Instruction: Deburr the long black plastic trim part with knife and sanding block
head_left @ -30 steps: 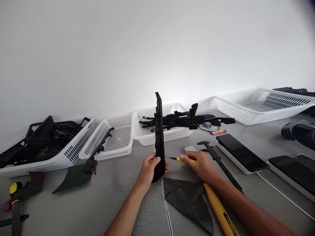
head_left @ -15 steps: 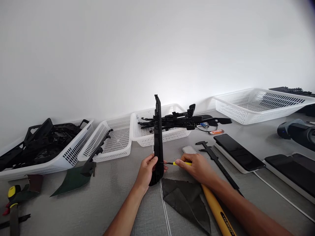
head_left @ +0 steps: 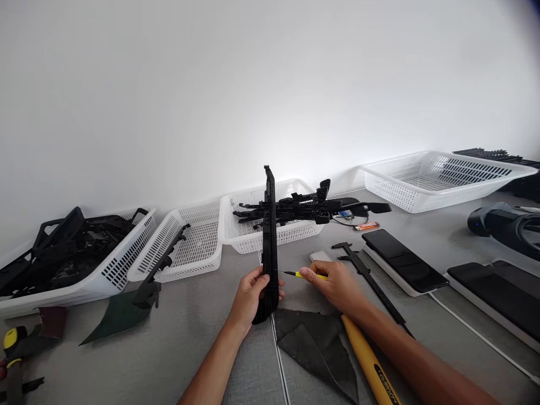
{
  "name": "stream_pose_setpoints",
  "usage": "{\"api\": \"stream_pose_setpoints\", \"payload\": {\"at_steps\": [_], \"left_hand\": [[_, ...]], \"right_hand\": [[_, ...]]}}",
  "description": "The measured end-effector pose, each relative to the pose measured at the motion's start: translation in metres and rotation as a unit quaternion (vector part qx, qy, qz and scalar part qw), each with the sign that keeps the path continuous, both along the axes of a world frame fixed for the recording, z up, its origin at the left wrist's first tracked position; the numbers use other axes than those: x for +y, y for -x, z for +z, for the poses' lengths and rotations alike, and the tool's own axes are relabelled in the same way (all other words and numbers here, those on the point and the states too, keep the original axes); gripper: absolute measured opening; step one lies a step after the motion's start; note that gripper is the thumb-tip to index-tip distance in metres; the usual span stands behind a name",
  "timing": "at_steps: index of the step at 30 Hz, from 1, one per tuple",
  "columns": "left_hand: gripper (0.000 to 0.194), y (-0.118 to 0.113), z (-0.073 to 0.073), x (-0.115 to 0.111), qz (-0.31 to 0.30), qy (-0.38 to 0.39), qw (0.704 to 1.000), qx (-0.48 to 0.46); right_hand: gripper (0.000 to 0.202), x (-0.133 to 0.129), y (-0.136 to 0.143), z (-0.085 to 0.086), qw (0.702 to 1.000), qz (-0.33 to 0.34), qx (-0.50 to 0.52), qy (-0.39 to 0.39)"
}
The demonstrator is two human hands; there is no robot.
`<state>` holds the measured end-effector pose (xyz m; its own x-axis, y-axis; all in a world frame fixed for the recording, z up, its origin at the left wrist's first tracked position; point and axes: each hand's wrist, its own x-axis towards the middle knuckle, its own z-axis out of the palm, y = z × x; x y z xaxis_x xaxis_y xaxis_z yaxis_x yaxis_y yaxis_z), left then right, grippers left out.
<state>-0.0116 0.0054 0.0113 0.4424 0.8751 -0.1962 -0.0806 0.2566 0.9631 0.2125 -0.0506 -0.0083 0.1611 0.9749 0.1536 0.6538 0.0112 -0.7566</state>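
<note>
My left hand (head_left: 252, 292) is wrapped round the lower part of a long black plastic part (head_left: 269, 242), which stands upright with its narrow hooked end at the top. In my right hand (head_left: 331, 280) is a yellow-handled knife (head_left: 300, 274), its thin blade pointing left at the part's right edge, close to my left fingertips. Whether the blade touches the part cannot be made out. Below lies a dark grey cloth (head_left: 316, 346), and beside it, under my right forearm, a yellow handle (head_left: 367, 357).
White baskets (head_left: 211, 264) with black parts stand along the wall; another basket (head_left: 422, 199) is at the back right. Calipers (head_left: 371, 281), a phone (head_left: 403, 259) and a cable lie to the right. Green sheet (head_left: 122, 318) and a yellow-black tool (head_left: 14, 337) lie left.
The knife blade has shifted slightly up along the part, and its tip shows more to the right of the part's edge. The whole view has shifted slightly.
</note>
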Motion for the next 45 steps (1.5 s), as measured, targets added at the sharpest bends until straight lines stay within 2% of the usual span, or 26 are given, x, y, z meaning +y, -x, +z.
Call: {"api": "stream_pose_setpoints", "payload": {"at_steps": [8,19,25,31,40,45], "left_hand": [[0.028,0.001,-0.003,0.002,-0.001,0.0,1.0,-0.012],[0.031,0.001,0.001,0.001,-0.037,-0.006,0.999,-0.001],[0.045,0.004,-0.004,0.0,-0.022,0.005,0.999,-0.022],[0.047,0.005,-0.01,0.003,-0.043,-0.004,0.998,-0.053],[0.065,0.001,-0.008,0.0,-0.011,-0.017,1.0,-0.01],[0.071,0.0,-0.007,-0.002,-0.009,-0.009,1.0,-0.013]], "right_hand": [[0.062,-0.003,0.0,0.003,0.999,0.041,-0.023,0.006],[0.067,0.003,-0.002,-0.002,1.0,-0.007,0.009,0.001],[0.064,0.0,-0.002,0.0,1.0,0.011,0.003,0.0],[0.062,-0.003,-0.001,0.004,0.999,0.046,-0.01,0.003],[0.067,0.003,-0.002,-0.002,1.0,-0.017,0.018,0.004],[0.067,0.003,-0.002,-0.001,1.0,-0.015,0.022,0.002]]}}
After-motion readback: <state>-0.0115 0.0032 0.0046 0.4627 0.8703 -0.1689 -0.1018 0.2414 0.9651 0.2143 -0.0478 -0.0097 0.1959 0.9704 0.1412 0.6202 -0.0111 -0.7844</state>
